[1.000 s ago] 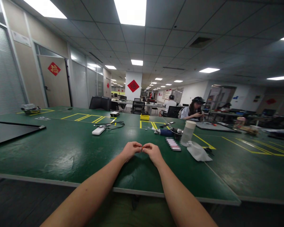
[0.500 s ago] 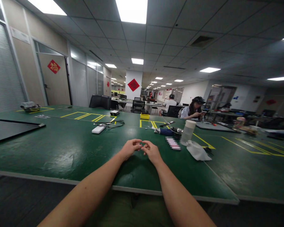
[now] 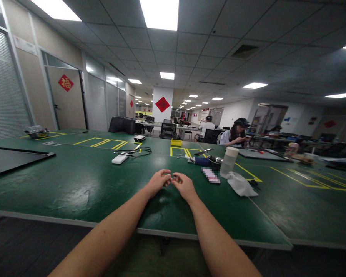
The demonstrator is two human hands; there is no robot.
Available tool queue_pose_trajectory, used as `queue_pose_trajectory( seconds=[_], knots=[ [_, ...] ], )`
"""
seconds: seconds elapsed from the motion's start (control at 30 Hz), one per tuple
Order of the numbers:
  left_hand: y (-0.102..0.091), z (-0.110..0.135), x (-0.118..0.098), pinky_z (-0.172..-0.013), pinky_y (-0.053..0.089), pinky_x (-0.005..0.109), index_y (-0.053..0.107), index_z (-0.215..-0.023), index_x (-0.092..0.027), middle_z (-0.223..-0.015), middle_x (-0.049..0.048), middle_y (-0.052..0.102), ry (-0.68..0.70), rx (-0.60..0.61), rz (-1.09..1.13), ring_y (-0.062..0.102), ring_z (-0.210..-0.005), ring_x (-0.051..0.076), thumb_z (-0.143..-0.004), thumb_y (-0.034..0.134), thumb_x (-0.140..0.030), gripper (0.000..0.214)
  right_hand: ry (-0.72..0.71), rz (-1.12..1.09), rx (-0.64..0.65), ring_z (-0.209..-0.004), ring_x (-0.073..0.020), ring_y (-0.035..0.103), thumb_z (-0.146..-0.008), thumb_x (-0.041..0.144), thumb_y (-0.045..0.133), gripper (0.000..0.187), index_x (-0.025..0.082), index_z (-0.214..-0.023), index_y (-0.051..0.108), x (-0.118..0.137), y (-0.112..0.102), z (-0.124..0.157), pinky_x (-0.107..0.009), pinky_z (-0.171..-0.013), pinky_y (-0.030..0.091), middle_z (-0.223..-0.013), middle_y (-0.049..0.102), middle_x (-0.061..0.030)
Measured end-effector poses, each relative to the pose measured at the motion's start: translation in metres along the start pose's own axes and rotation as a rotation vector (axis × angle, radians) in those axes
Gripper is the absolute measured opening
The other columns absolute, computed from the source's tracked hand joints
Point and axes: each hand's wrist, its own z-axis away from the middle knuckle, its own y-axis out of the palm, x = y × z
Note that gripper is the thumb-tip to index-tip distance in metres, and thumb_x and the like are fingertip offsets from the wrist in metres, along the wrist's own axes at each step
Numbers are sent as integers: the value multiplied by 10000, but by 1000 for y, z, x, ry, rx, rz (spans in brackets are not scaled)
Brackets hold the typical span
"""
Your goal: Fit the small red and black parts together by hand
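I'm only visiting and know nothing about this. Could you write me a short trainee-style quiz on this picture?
1. True or false: the left hand and the right hand are close together above the table.
2. Left or right: on which side of the hands does the jar stand?
3. Fill the gap: straight beyond the hands sits a small ____ box.

Key: 1. True. 2. Right. 3. Yellow.

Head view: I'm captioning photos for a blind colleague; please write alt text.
A person's bare left hand and right hand are held close together over a glossy green table; anything pinched is too small to identify. A white rectangular block lies to their left, and a translucent cylindrical container with a cream lid stands to their right.
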Motion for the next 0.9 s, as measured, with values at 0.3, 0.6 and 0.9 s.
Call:
queue_pose_trajectory(
  seconds=[0.3, 0.6, 0.9],
  knots=[
    [-7, -5, 6, -459, 360, 179, 601, -847, -125, -621, 15, 605, -30, -20, -39, 502, -463, 74, -766, 552, -413, 304, 37, -5, 1, -631, -150, 489, -702, 261, 595, 318, 203, -1009, 655, -11, 1, -3, -268, -639, 407, -739, 577, -14],
    [-6, -5, 3, -447, 349, 180, 610, -825, -127, -616, 13, 606, -9, -40, -69, 499, -458, 74, -763, 541, -363, 253, 120, 3, 161, -474, -112, 376, -692, 283, 598, 346, 208, -1022, 670, -10, 2, -2, -240, -506, 287, -511, 423, 55],
    [-4, -3, 1, -438, 347, 173, 606, -815, -125, -607, 7, 597, 1, -37, -91, 492, -456, 71, -770, 531, -338, 230, 109, 5, 164, -476, -112, 378, -697, 281, 603, 336, 208, -1018, 669, -6, 1, -1, -239, -510, 289, -512, 412, 55]
  ],
)
